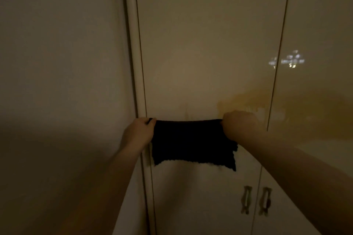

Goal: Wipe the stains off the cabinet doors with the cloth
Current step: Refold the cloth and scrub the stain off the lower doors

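Item: dark cloth. Soft, limp and light by the look of it; the lower edge hung ragged and uneven while the top edge was drawn taut. It would fold or bunch readily into a wiping pad and was in no way fragile. Best taken at the upper corners to spread it, or gathered in one palm for scrubbing.

Position: held in the air in front of the left cabinet door, spanning from that door's left edge toward its right edge, above the two handles. Whether it touched the door surface could not be told.

Left hand: closed, pinching the cloth's upper left corner, beside the rounded cabinet post.

Right hand: closed in a fist on the upper right corner, just below the stain.

Stain: yellowish-brown smear on the glossy door, apparently running across the seam onto the right cabinet door; fainter drip marks stood just above the cloth's top edge.

Condition of surface: stain unwiped.
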`<move>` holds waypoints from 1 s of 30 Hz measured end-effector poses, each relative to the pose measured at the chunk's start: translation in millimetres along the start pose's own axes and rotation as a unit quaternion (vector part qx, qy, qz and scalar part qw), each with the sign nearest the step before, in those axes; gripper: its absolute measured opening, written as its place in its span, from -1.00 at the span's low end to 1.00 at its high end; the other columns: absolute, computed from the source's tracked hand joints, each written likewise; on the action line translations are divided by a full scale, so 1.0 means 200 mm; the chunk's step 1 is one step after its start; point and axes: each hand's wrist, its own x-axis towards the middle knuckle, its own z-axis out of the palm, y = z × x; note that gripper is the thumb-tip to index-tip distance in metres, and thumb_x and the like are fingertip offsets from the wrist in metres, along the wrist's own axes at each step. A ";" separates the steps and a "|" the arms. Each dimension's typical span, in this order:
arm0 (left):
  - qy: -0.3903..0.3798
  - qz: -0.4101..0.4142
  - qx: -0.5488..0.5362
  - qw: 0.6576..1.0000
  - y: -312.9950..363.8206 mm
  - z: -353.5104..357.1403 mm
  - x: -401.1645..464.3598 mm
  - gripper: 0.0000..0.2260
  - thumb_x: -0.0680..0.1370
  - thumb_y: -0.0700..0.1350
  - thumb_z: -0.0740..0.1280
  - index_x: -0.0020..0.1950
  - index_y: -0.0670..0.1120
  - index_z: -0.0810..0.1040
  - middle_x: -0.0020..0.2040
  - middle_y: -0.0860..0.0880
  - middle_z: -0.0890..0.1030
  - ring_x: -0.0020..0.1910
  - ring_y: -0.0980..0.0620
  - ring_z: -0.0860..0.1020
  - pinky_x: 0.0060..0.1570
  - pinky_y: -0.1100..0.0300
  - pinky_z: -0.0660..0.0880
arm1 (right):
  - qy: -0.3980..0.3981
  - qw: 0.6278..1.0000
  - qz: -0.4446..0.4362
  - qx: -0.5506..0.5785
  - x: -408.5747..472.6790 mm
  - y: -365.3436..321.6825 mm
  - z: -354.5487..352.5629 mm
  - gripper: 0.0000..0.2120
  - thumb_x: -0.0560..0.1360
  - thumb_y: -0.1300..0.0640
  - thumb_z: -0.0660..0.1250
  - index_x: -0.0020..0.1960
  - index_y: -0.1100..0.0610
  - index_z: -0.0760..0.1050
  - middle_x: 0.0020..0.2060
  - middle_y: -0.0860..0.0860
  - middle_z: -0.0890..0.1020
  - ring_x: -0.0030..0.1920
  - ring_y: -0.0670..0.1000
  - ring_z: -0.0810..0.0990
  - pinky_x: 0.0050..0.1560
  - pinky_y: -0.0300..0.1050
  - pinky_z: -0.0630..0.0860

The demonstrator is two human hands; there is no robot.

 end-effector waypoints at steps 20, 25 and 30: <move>0.161 0.079 -0.262 0.948 -0.08 0.41 -0.08 -0.53 0.53 -0.08 0.36 0.39 0.07 0.26 0.12 0.22 0.54 0.04 0.30 0.53 -0.10 0.46 0.47 | 0.225 0.743 -0.003 0.630 -0.07 -0.31 0.42 -0.33 0.60 -0.04 0.19 0.52 -0.24 -0.18 0.15 -0.18 0.50 0.05 -0.13 0.54 -0.04 -0.19 0.56; 0.178 0.163 -0.207 0.948 -0.12 0.44 -0.07 -0.53 0.50 -0.20 0.41 0.33 -0.01 0.28 0.21 0.17 0.47 0.20 0.19 0.46 0.13 0.46 0.41 | 0.240 0.785 -0.056 0.569 -0.04 -0.28 0.48 -0.36 0.56 0.02 0.27 0.42 -0.34 -0.06 0.06 -0.29 0.48 -0.11 -0.24 0.55 -0.20 -0.18 0.61; 0.172 0.270 0.014 0.947 -0.20 0.52 -0.04 -0.70 0.57 -0.04 0.33 0.27 -0.03 0.40 0.49 -0.09 0.26 0.43 0.00 0.21 0.39 0.05 0.20 | 0.299 0.782 -0.072 0.542 0.00 -0.25 0.55 -0.55 0.53 0.06 0.33 0.11 -0.36 0.13 -0.09 -0.27 0.49 -0.16 -0.13 0.60 -0.32 -0.13 0.61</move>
